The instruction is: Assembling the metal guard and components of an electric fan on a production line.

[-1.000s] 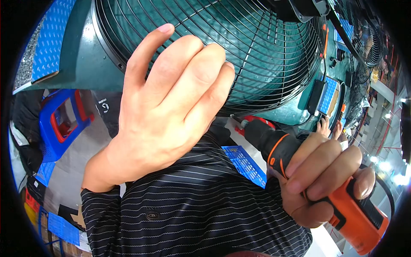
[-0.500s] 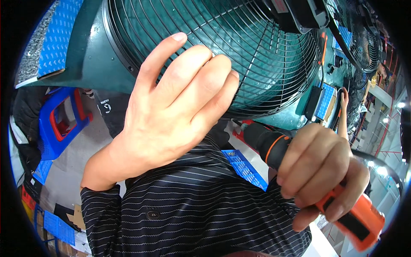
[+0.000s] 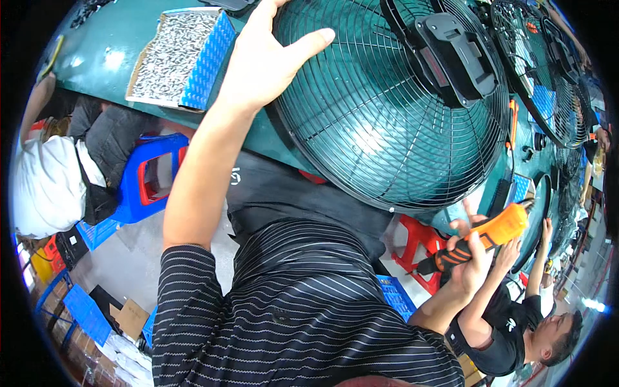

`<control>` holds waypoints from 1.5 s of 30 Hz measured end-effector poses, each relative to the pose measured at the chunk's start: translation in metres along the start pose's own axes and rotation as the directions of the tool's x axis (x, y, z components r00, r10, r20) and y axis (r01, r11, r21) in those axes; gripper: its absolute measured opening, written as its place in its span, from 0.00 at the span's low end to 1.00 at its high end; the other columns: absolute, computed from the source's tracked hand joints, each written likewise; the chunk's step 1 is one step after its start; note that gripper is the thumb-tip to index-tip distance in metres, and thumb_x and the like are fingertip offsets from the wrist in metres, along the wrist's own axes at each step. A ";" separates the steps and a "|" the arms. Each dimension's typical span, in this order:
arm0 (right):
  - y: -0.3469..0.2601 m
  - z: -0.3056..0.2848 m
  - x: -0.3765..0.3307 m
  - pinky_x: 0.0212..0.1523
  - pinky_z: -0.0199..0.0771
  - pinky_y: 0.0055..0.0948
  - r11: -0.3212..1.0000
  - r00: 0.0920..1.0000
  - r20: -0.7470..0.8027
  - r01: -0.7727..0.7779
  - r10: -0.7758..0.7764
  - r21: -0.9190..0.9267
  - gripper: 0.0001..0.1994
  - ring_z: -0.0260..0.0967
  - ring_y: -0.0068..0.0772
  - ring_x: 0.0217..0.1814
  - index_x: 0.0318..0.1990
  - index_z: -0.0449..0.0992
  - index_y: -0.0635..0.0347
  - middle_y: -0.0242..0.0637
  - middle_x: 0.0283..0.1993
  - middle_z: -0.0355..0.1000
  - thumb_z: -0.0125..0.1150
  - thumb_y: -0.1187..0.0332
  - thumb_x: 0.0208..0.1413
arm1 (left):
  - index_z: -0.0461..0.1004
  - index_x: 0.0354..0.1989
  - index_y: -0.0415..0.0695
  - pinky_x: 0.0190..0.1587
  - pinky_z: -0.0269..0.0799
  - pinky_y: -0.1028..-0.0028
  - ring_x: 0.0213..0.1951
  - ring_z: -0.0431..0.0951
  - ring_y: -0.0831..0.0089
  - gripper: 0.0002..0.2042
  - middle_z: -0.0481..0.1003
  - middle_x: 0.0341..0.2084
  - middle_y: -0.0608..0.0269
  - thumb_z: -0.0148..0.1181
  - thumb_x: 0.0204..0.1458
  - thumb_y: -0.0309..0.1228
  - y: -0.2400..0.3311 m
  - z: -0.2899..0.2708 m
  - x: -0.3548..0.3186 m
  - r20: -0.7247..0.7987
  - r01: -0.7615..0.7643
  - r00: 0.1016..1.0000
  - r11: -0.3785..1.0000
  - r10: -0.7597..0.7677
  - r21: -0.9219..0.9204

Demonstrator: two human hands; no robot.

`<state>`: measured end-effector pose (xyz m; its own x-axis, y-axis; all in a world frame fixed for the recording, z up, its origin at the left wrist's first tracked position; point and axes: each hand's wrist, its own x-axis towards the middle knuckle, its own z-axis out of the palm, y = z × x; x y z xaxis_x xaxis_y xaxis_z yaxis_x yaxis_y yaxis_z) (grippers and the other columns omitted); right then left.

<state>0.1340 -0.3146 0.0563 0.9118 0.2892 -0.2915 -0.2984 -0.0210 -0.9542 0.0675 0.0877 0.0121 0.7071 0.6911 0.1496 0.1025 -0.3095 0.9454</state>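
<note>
A round black wire fan guard lies on the green table, with a black plastic motor housing on its upper part. My left hand reaches to the guard's upper left rim, thumb stretched over the wires and apart from the forefinger. Its other fingertips run out at the top edge of the picture. In my right hand is an orange and black power screwdriver, held off the guard's lower right side. The black nose of the tool points down and left.
A blue cardboard box full of small metal screws stands left of the guard. Another fan guard lies to the right. A co-worker sits at lower right, arms raised. Blue and red stools stand on the floor.
My left hand has gone from above the guard, fingers curled, to its upper left rim, thumb spread. The screwdriver has swung round in my right hand, away from me. The view has shifted.
</note>
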 end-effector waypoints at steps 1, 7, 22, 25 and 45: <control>0.004 0.001 -0.005 0.25 0.79 0.26 0.997 0.997 0.058 -0.055 0.051 0.057 0.24 0.77 0.41 0.41 0.51 0.67 0.68 0.66 0.67 0.58 0.70 0.69 0.50 | 0.67 0.59 0.38 0.63 0.63 0.67 0.56 0.70 0.66 0.21 0.70 0.54 0.53 0.60 0.57 0.25 0.000 0.000 0.001 -0.022 -0.033 0.999 0.999 0.034 0.035; -0.008 -0.004 0.028 0.21 0.76 0.26 0.997 0.995 0.059 0.072 -0.074 0.037 0.25 0.75 0.36 0.32 0.52 0.67 0.68 0.47 0.49 0.69 0.71 0.69 0.49 | 0.63 0.64 0.35 0.66 0.60 0.65 0.63 0.67 0.56 0.38 0.67 0.61 0.43 0.73 0.45 0.36 -0.010 0.014 -0.022 -0.108 -0.018 0.994 0.999 0.022 0.032; -0.052 -0.027 0.088 0.30 0.73 0.25 0.879 0.882 0.084 0.469 -0.463 -0.081 0.15 0.75 0.32 0.29 0.50 0.70 0.71 0.67 0.54 0.72 0.58 0.73 0.57 | 0.72 0.56 0.37 0.40 0.73 0.74 0.37 0.76 0.74 0.18 0.77 0.44 0.58 0.61 0.56 0.24 0.029 -0.110 -0.038 -0.102 -0.205 0.934 0.750 0.342 0.629; -0.043 -0.015 0.050 0.29 0.72 0.24 0.754 0.758 -0.002 0.649 -0.653 -0.098 0.15 0.71 0.29 0.25 0.51 0.70 0.73 0.70 0.49 0.72 0.57 0.76 0.56 | 0.76 0.49 0.38 0.33 0.69 0.75 0.27 0.70 0.75 0.13 0.72 0.31 0.61 0.60 0.58 0.29 0.017 -0.143 0.001 0.204 -0.151 0.978 0.512 -0.047 0.845; -0.042 -0.007 0.015 0.36 0.70 0.27 0.702 0.752 0.165 0.656 -0.638 -0.276 0.24 0.72 0.32 0.34 0.60 0.64 0.66 0.59 0.49 0.72 0.60 0.65 0.60 | 0.77 0.36 0.39 0.35 0.68 0.77 0.31 0.73 0.78 0.03 0.76 0.31 0.65 0.61 0.55 0.22 0.049 -0.105 -0.046 0.049 -0.229 0.970 0.819 0.240 0.526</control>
<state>0.1625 -0.3160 0.0911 0.8296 0.3891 0.4005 0.4665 -0.0888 -0.8800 -0.0336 0.1092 0.0819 0.7443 0.5640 0.3577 0.2903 -0.7556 0.5872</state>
